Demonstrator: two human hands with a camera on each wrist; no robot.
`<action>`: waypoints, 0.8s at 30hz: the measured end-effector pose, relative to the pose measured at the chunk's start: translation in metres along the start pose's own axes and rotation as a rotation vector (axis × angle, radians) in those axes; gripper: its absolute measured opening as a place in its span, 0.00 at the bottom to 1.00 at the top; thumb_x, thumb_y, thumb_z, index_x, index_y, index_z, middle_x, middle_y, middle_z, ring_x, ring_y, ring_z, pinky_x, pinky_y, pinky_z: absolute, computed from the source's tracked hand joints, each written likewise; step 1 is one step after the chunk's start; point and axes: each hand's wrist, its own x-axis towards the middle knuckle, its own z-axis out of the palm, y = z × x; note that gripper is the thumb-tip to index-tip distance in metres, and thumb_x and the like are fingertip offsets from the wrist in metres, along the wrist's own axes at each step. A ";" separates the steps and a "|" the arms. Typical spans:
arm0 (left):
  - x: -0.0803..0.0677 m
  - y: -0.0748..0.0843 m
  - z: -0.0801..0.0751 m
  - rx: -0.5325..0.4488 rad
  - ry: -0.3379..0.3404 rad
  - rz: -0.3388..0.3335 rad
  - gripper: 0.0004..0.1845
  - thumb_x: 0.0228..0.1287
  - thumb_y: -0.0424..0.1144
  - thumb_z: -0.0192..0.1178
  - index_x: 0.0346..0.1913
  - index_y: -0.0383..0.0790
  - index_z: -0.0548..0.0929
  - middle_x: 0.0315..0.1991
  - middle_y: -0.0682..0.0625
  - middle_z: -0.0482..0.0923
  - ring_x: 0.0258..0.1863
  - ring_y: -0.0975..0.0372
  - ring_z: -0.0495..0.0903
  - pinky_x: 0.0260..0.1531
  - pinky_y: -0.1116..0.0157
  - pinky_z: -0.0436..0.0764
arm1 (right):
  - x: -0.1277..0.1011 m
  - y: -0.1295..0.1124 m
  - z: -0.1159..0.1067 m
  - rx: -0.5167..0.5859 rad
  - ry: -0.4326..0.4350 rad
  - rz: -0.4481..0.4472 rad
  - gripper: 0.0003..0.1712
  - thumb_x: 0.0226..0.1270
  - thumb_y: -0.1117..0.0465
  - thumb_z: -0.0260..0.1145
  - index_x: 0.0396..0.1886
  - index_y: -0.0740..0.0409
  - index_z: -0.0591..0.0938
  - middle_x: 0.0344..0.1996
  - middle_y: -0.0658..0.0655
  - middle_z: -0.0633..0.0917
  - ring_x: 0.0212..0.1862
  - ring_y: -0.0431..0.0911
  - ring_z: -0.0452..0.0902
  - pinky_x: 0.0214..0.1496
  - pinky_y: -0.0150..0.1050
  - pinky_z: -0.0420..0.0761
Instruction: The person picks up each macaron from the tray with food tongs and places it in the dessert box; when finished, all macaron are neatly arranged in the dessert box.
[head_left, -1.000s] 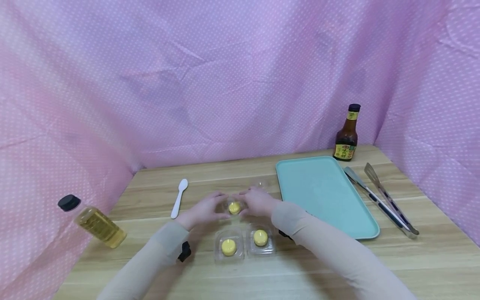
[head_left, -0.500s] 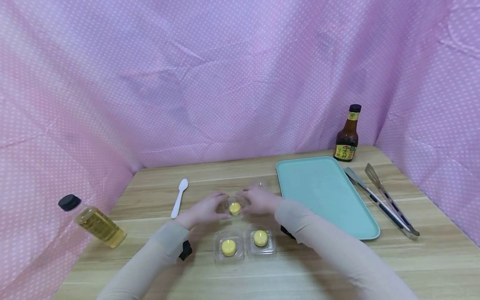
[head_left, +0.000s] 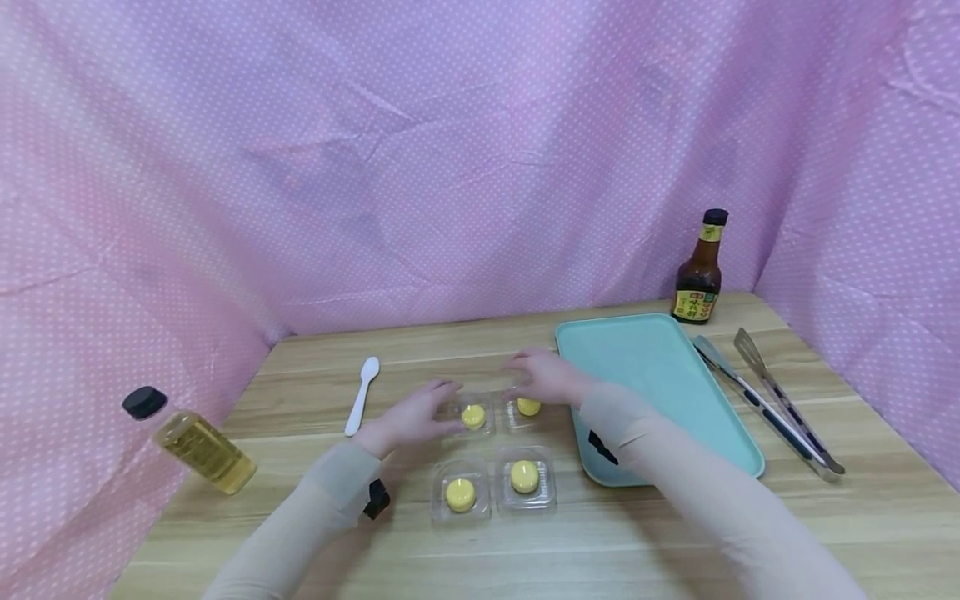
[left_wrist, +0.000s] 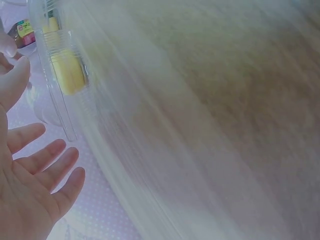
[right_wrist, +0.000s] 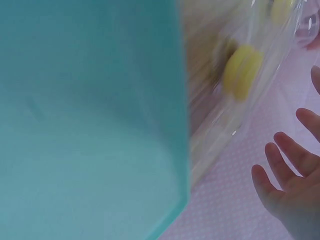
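Observation:
Several small clear plastic boxes stand on the table, each with a yellow macaron in it. My left hand (head_left: pixel 411 418) is beside the back left box (head_left: pixel 484 430), which holds a macaron (head_left: pixel 473 417); its fingers look spread and grip nothing in the left wrist view. Over the far part of the back right box (head_left: pixel 514 419) hovers my right hand (head_left: pixel 549 377), partly hiding it and its macaron (head_left: pixel 528 406). In the right wrist view those fingers are spread apart from the macaron (right_wrist: pixel 242 72). Nearer me are a front left macaron (head_left: pixel 461 495) and a front right macaron (head_left: pixel 524 476), both boxed.
A turquoise tray (head_left: pixel 660 392) lies right of the boxes, under my right forearm. Metal tongs (head_left: pixel 772 400) lie beyond it, with a dark sauce bottle (head_left: pixel 697 271) behind. To the left are a white spoon (head_left: pixel 362 396) and a bottle of yellow liquid (head_left: pixel 202 450).
My right hand has moved right, from the back left box to over the back right one, uncovering the back left box's right side. The left hand has stayed nearly still.

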 end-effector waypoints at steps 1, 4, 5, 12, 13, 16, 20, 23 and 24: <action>0.001 0.000 0.000 0.000 0.004 0.004 0.39 0.59 0.51 0.64 0.68 0.32 0.64 0.67 0.35 0.63 0.65 0.45 0.65 0.65 0.48 0.66 | 0.000 0.004 -0.001 0.010 0.007 0.011 0.29 0.62 0.52 0.66 0.60 0.60 0.76 0.60 0.65 0.75 0.62 0.59 0.70 0.65 0.53 0.70; 0.002 0.001 0.000 0.005 0.018 0.016 0.39 0.59 0.50 0.64 0.67 0.32 0.65 0.66 0.35 0.64 0.65 0.45 0.66 0.65 0.48 0.67 | -0.002 0.014 -0.004 0.001 0.037 0.012 0.28 0.62 0.53 0.66 0.60 0.60 0.77 0.57 0.65 0.77 0.59 0.58 0.72 0.63 0.53 0.72; 0.003 0.001 0.000 0.012 0.021 0.021 0.38 0.59 0.50 0.64 0.67 0.32 0.66 0.66 0.36 0.65 0.64 0.45 0.67 0.65 0.49 0.68 | -0.002 0.018 -0.004 0.002 0.041 0.014 0.27 0.62 0.54 0.66 0.60 0.60 0.77 0.56 0.65 0.77 0.59 0.58 0.72 0.63 0.52 0.72; 0.006 0.004 0.003 0.052 0.040 0.065 0.36 0.59 0.48 0.65 0.65 0.32 0.67 0.62 0.37 0.69 0.61 0.47 0.70 0.63 0.50 0.70 | 0.002 0.039 -0.007 -0.007 0.038 0.054 0.28 0.62 0.56 0.65 0.60 0.64 0.75 0.59 0.66 0.76 0.61 0.60 0.70 0.66 0.54 0.69; 0.006 0.005 0.003 0.054 0.041 0.064 0.36 0.59 0.48 0.65 0.65 0.32 0.68 0.62 0.37 0.69 0.60 0.47 0.71 0.62 0.50 0.71 | 0.003 0.040 -0.007 -0.005 0.034 0.063 0.29 0.62 0.56 0.66 0.60 0.64 0.75 0.59 0.66 0.75 0.61 0.60 0.69 0.67 0.54 0.68; 0.007 0.006 0.005 0.056 0.042 0.063 0.35 0.59 0.47 0.65 0.65 0.33 0.68 0.61 0.38 0.70 0.58 0.48 0.72 0.61 0.51 0.72 | 0.006 0.042 -0.010 -0.014 0.021 0.082 0.30 0.61 0.56 0.66 0.60 0.65 0.74 0.59 0.66 0.75 0.62 0.60 0.69 0.67 0.53 0.68; 0.007 0.007 0.007 0.049 0.042 0.069 0.34 0.59 0.46 0.65 0.65 0.34 0.69 0.59 0.40 0.71 0.55 0.50 0.74 0.60 0.53 0.74 | 0.009 0.043 -0.011 -0.032 0.001 0.101 0.31 0.61 0.55 0.67 0.61 0.64 0.74 0.60 0.67 0.75 0.62 0.61 0.69 0.67 0.53 0.68; 0.007 0.006 0.009 0.037 0.038 0.077 0.34 0.59 0.45 0.65 0.65 0.34 0.69 0.57 0.41 0.73 0.53 0.52 0.75 0.58 0.54 0.75 | 0.012 0.045 -0.009 -0.031 -0.022 0.125 0.31 0.61 0.56 0.68 0.62 0.63 0.73 0.61 0.67 0.74 0.63 0.61 0.68 0.68 0.53 0.67; 0.006 0.006 0.009 0.032 0.038 0.077 0.34 0.59 0.45 0.65 0.65 0.34 0.69 0.57 0.41 0.73 0.53 0.52 0.75 0.58 0.54 0.75 | 0.013 0.046 -0.008 -0.032 -0.031 0.133 0.31 0.60 0.56 0.68 0.62 0.63 0.73 0.61 0.66 0.73 0.63 0.60 0.67 0.68 0.53 0.66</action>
